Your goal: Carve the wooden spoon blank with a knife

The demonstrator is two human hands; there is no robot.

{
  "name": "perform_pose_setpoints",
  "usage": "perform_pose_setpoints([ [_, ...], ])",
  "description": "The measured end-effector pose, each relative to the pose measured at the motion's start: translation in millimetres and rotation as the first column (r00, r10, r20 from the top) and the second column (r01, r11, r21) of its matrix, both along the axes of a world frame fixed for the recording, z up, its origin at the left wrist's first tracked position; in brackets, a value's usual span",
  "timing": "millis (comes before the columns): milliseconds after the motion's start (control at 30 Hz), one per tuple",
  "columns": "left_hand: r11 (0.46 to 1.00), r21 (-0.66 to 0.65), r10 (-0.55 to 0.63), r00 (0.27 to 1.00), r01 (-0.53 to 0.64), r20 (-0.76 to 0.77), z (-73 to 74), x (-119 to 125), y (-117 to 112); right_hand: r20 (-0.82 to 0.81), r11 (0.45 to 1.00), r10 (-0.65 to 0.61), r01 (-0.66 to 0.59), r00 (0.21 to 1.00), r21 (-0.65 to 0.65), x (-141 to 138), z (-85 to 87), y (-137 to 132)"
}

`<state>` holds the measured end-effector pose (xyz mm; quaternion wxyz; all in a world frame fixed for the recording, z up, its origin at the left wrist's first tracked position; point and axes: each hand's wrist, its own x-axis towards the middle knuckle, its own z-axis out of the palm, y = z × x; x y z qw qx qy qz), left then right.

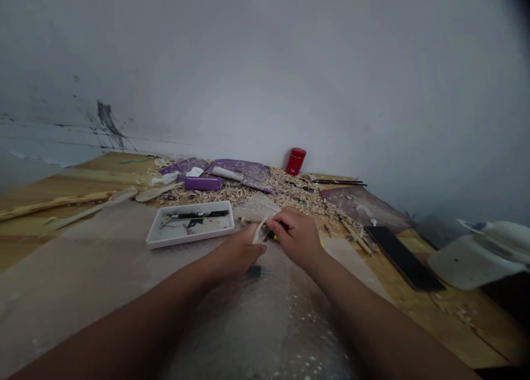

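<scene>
My left hand (236, 253) is closed around a small pale wooden piece (260, 231) with a curved, spoon-like edge. Against that piece, the fingers of my right hand (298, 236) are pinched together; what lies between them is too small to make out. A yellow and black thing (271, 235) shows partly behind my right hand, and I cannot tell whether the hand holds it. Just below the hands, a dark block (254, 271) with a thin metal end lies on the plastic sheet (232, 325). Left of them stands a white tray (190, 238) with a black-handled tool (202, 215) inside.
Wood shavings (265, 185) are heaped along the back, around a purple case (202, 183) and a red tin (296, 161). Roughly carved wooden spoons (157, 192) and a long stick (53, 204) lie left. At right are a black slab (403, 257) and a white container (476, 258).
</scene>
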<state>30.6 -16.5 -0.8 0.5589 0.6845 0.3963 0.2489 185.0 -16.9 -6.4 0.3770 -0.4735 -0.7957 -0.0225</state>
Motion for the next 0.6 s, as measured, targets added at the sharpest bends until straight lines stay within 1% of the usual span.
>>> perform_pose_setpoints([
  [100, 0.999, 0.022, 0.043, 0.999, -0.042, -0.022, 1.1, 1, -1, 0.03, 1.0, 0.01, -0.01, 0.999, 0.021, -7, -0.3, -6],
  [167, 0.998, 0.012, 0.058, 0.998, -0.058, -0.022, 1.4, 1, -1, 0.06, 0.999, 0.022, -0.025, 0.998, 0.036, -10, -0.7, -8],
  [267, 0.999, -0.025, 0.042, 0.999, -0.041, 0.017, 0.7, -1, 1, 0.088, 0.996, 0.086, -0.088, 0.992, 0.018, -11, -1.4, -10],
  [333, 0.998, -0.058, 0.029, 0.998, -0.027, 0.047, 0.0, -2, 3, 0.078, 0.994, 0.108, -0.107, 0.991, -0.005, -9, -2.0, -8],
  [467, 0.991, -0.134, 0.034, 0.995, -0.021, 0.096, -1.7, -4, 7, -0.038, 0.999, 0.048, -0.048, 0.998, 0.012, -2, -3.2, -1],
  [533, 0.987, -0.158, 0.035, 0.994, -0.018, 0.103, -3.2, -5, 7, -0.088, 0.998, 0.017, -0.012, 0.996, 0.056, 0, -4.2, 3],
  [600, 0.988, -0.155, 0.025, 0.994, -0.008, 0.111, -5.1, -4, 6, -0.089, 0.994, 0.004, 0.006, 0.996, 0.109, -1, -6.2, 5],
])
